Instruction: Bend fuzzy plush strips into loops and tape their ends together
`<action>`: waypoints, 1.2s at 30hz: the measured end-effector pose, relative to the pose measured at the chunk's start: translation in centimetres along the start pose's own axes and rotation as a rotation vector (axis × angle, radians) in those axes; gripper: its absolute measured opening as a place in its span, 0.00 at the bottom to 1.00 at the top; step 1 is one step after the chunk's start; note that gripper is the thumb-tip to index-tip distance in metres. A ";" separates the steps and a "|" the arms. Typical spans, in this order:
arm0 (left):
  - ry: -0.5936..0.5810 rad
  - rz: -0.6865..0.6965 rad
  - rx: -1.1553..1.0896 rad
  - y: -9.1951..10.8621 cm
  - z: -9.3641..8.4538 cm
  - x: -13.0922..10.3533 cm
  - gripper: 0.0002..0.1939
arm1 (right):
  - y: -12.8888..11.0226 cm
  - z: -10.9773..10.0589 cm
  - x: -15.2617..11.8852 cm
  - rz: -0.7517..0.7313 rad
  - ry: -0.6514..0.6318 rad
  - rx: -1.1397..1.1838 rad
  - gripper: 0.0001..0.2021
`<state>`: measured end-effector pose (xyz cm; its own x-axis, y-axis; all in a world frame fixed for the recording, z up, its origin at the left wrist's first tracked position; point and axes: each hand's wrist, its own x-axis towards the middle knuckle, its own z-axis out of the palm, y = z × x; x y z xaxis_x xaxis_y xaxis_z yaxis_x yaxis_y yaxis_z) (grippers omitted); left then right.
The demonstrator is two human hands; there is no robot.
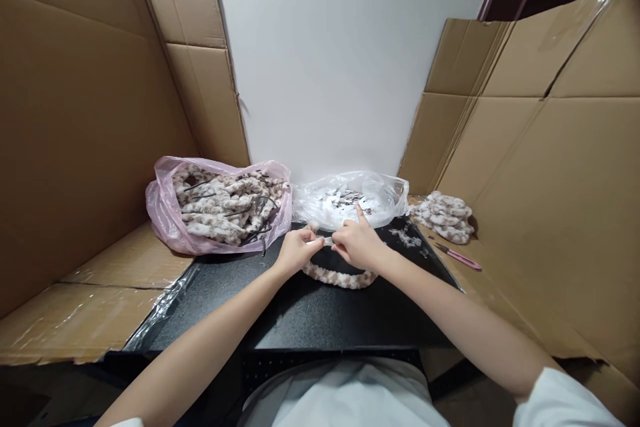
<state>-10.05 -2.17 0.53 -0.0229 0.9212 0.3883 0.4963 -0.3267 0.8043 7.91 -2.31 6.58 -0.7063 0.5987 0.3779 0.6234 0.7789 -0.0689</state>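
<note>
A small white strip [328, 241] stretches between my hands above the black table. My left hand [296, 252] pinches one end of it between thumb and finger. On the other end, my right hand [361, 243] is closed, its index finger pointing up and away. Just below both hands a fluffy white-and-brown band [343, 279] curves across the tabletop; its far part is hidden behind my hands. A tuft of the same fluff shows by my left fingertips.
A pink plastic bag [157, 213] of fluffy bands with dark cords stands left. Behind my hands lies a clear plastic bag [395, 197] with small white pieces. To the right are stacked fluffy bands [445, 217], pink-handled snips [463, 259] and fluff scraps [406, 238]. Cardboard walls [565, 167] flank the black table [340, 323].
</note>
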 end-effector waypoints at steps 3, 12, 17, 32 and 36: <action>0.042 -0.024 -0.002 -0.5 -1.2 1.0 0.16 | -1.2 -0.3 -2.3 -0.080 0.045 -0.145 0.11; -0.063 -0.013 0.118 -0.6 -1.1 0.4 0.19 | -0.2 -3.9 -5.5 0.273 0.251 0.232 0.12; -0.186 0.037 0.271 -0.9 -1.2 0.4 0.19 | 2.2 -2.4 -5.6 0.429 0.210 0.543 0.12; -0.506 0.215 -0.123 2.9 2.1 0.5 0.21 | 4.6 1.4 -2.4 0.160 0.437 1.068 0.58; -0.550 0.227 -0.208 1.9 2.9 0.6 0.23 | 4.6 3.2 -2.6 0.097 0.303 1.141 0.59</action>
<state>-6.66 -1.63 0.98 0.5400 0.7799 0.3164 0.2557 -0.5103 0.8211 11.51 0.29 2.31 -0.4683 0.7156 0.5183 -0.0984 0.5407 -0.8354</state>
